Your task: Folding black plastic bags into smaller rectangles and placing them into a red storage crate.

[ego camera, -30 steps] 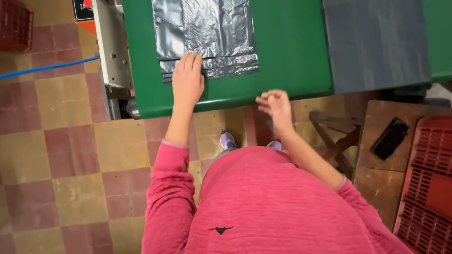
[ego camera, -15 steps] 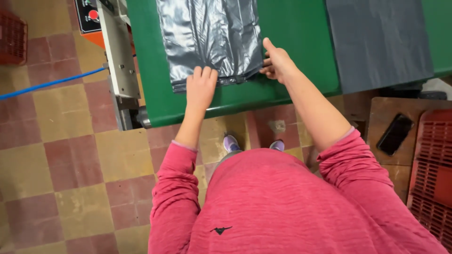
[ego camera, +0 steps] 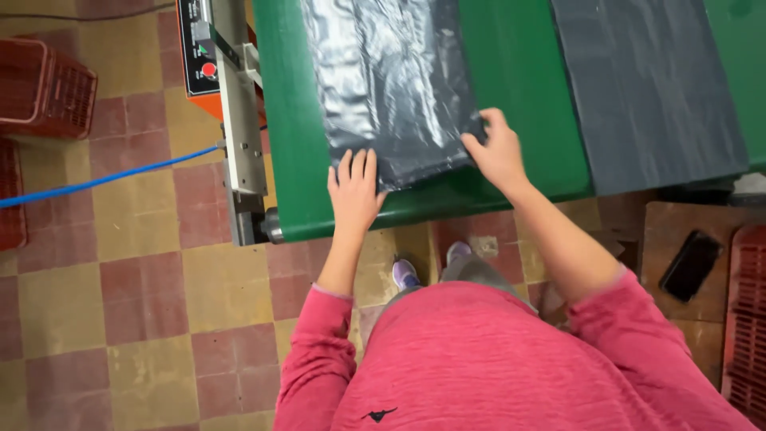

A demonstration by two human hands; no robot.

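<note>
Head view: your left hand (ego camera: 353,191) lies flat, fingers slightly spread, on the near left corner of the shiny grey plastic bag (ego camera: 391,84) lying on the green belt (ego camera: 519,96). Your right hand (ego camera: 499,152) pinches the bag's near right corner, fingers curled. A second grey sheet (ego camera: 650,88) lies just right, apart.
</note>
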